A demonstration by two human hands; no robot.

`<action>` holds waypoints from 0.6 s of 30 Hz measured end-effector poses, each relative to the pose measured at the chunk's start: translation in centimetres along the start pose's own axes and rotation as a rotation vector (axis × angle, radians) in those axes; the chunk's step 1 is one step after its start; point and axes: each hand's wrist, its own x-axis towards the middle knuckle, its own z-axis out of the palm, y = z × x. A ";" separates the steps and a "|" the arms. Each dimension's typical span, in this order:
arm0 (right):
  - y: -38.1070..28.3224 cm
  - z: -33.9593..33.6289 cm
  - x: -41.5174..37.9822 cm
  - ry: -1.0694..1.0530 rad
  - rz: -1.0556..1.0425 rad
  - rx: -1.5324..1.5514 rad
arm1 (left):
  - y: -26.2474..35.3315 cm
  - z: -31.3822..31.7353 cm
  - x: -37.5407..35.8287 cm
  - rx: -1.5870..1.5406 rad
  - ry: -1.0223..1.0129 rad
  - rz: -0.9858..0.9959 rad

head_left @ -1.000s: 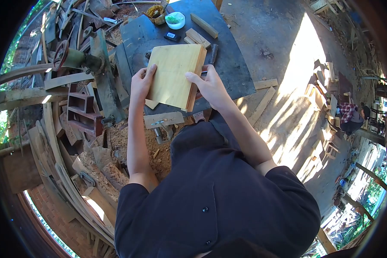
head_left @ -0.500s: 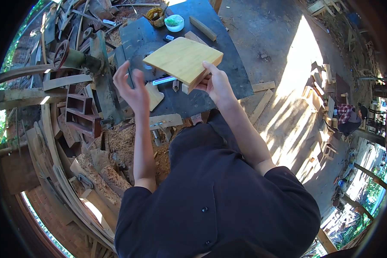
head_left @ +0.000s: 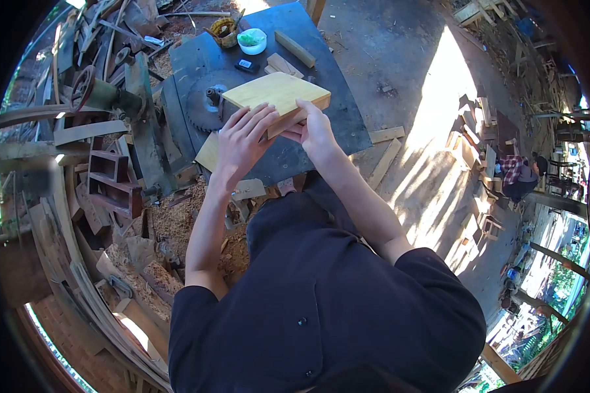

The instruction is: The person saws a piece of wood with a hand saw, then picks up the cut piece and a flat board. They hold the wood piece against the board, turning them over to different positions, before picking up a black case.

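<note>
A: While both hands are on it, where does the wooden board [head_left: 276, 93] sit?
B: Over the middle of the dark saw table [head_left: 334, 124], tilted, near edge lifted. Can't tell if the far edge touches the table.

A: Left hand [head_left: 242, 136]?
B: Fingers spread flat on the board's near left part, palm down, pressing rather than wrapped around it.

A: Right hand [head_left: 316, 130]?
B: Curled around the board's near right edge, thumb on top, fingers under. Closed on the board.

A: What's around it?
B: Circular saw blade [head_left: 203, 103] just left of the board, at the table's left side. Another pale board [head_left: 208, 152] lies beneath the left hand near the table's near-left edge. White bowl [head_left: 252, 40], small black object [head_left: 246, 65] and wood offcuts [head_left: 288, 56] toward the far edge.

A: Floor?
B: Sawdust and scrap timber [head_left: 151, 229] left of the table.
</note>
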 end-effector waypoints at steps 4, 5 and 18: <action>0.3 -0.3 0.0 0.098 -0.031 -0.072 | 0.0 0.0 0.1 -0.053 0.049 -0.001; 0.1 -0.4 -0.1 0.093 -0.011 -0.117 | 0.0 -0.1 0.1 -0.082 0.055 -0.028; -0.2 -1.9 -1.2 -0.112 -0.029 -0.014 | 1.4 -0.3 -1.3 -0.693 0.101 -0.356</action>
